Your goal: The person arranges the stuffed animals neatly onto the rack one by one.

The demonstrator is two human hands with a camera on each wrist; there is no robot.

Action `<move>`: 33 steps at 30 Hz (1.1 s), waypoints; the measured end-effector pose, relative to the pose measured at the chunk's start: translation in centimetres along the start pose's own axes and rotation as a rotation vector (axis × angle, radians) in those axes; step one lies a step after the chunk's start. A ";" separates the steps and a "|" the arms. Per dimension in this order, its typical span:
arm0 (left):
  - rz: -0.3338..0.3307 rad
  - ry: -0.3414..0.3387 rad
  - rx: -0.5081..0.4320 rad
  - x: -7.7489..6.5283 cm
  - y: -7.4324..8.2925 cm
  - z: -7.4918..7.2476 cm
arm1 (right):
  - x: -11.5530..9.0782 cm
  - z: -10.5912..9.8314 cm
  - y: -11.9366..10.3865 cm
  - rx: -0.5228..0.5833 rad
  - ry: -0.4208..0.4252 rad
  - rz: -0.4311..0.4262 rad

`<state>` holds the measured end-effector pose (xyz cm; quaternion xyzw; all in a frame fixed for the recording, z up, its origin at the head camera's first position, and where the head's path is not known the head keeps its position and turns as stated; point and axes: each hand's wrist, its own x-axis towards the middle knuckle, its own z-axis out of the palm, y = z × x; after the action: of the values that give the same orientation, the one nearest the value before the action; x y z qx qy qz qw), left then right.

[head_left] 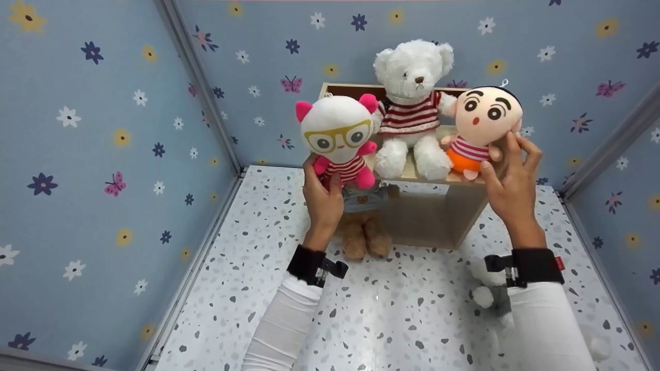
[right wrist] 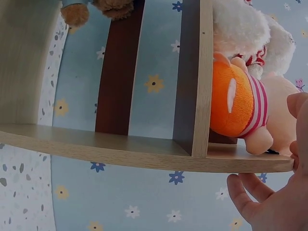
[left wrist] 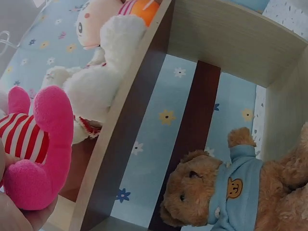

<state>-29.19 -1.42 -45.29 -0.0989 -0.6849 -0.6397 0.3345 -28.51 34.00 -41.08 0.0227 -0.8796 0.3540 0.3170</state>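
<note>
Pink doll (head_left: 336,135) pinched in L hand (head_left: 324,195) by L front corner of shelf (head_left: 468,212), next to white bear (head_left: 411,114), R hand (head_left: 515,188) at boy doll (head_left: 483,133) (can't tell if it's gripping), so imo seat the pink one bum-first, lean it back n let go slow

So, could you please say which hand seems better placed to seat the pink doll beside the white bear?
The left hand, likely: it grips the pink doll, while the right hand is beyond the white bear.
</note>
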 end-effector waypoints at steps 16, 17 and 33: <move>-0.038 0.000 0.060 3.4 -2.2 2.9 | 0.2 0.2 0.3 0.028 -0.001 0.000; -0.043 -0.004 0.057 3.5 -2.4 3.1 | 0.1 0.2 0.4 0.026 -0.002 0.005; -0.007 -0.012 0.304 3.6 -3.9 4.2 | -0.1 0.2 0.1 0.020 -0.020 0.029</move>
<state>-35.54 0.89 -46.15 -0.0486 -0.7760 -0.5293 0.3394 -28.57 33.95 -41.26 0.0168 -0.8793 0.3671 0.3030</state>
